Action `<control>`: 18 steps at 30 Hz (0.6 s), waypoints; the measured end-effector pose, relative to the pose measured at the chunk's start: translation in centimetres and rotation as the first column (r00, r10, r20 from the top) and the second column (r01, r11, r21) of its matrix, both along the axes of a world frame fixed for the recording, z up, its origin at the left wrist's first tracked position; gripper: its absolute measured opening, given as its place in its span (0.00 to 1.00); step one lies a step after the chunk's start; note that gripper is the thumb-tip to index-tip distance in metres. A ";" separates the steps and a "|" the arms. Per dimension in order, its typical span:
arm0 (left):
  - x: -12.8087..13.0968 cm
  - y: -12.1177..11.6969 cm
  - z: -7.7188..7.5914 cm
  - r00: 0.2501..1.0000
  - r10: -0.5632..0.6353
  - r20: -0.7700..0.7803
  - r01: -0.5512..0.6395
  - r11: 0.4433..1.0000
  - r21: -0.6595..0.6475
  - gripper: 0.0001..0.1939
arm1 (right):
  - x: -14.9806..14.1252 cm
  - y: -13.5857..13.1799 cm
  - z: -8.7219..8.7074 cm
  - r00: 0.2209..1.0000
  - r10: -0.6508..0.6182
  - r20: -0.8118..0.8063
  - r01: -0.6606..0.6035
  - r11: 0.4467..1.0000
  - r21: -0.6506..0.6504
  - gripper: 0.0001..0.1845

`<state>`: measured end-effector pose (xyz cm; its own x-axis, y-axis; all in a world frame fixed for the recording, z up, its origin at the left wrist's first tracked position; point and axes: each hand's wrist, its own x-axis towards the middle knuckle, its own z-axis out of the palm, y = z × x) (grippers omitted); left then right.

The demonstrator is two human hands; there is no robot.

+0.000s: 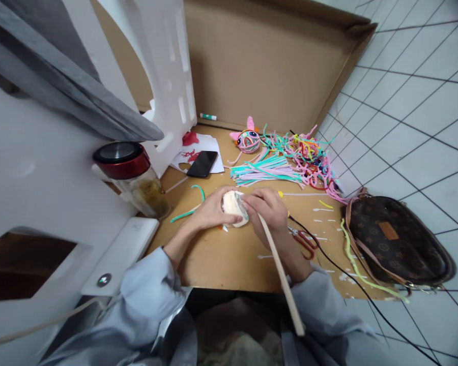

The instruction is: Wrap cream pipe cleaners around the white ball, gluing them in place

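Note:
Over the middle of the table, my left hand (212,207) is wrapped round a small ball (233,204) partly covered with cream-coloured strands. On its right side a greyish surface shows. My right hand (270,209) is closed in a pinch at that side, holding a long cream pipe cleaner (279,272). Its loose length hangs down past my right wrist toward my lap. Where it meets the ball is hidden by my fingers. Red-handled scissors (306,245) lie just right of my right hand. Turquoise pipe cleaners (183,215) lie left of my left hand.
Bundled pipe cleaners (267,170), a tangled colourful pile (309,152) and a pink-eared ball figure (249,140) sit at the back. A phone (203,163) rests on papers. A glass bottle (148,195) stands left; a brown handbag (400,239) and black cable (339,265) are right.

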<state>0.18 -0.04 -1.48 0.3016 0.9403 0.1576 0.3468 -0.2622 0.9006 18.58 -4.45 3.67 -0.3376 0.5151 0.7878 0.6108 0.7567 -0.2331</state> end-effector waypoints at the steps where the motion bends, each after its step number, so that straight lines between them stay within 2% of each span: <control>1: 0.0 0.0 0.0 1.000 -0.008 -0.008 0.008 1.000 0.012 0.41 | 0.0 0.2 -0.1 0.999 0.031 -0.019 -0.031 0.999 0.008 0.12; 4: 0.0 0.0 0.1 1.000 -0.014 -0.027 0.015 1.000 0.023 0.42 | 0.3 0.8 -0.9 0.992 0.071 -0.104 -0.074 0.997 -0.027 0.12; 8: 0.0 -0.1 0.2 0.999 -0.009 -0.038 0.009 1.000 0.007 0.43 | 0.8 1.3 -1.9 0.988 0.008 -0.156 -0.028 0.992 -0.123 0.11; 12: 0.0 0.0 0.1 1.000 -0.014 -0.022 0.014 1.000 -0.012 0.43 | 1.1 1.7 -2.7 0.988 -0.062 -0.142 0.046 0.992 -0.116 0.10; 18: -0.2 -0.1 0.1 1.000 -0.025 -0.016 0.025 1.000 -0.015 0.43 | 1.1 1.9 -3.6 0.974 -0.045 -0.221 0.005 0.984 -0.179 0.09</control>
<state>-0.02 -0.12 -1.37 0.3277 0.9346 0.1383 0.3549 -0.2575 0.8987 19.72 -2.54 0.07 -0.1488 0.6586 0.7377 0.5466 0.6764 -0.4937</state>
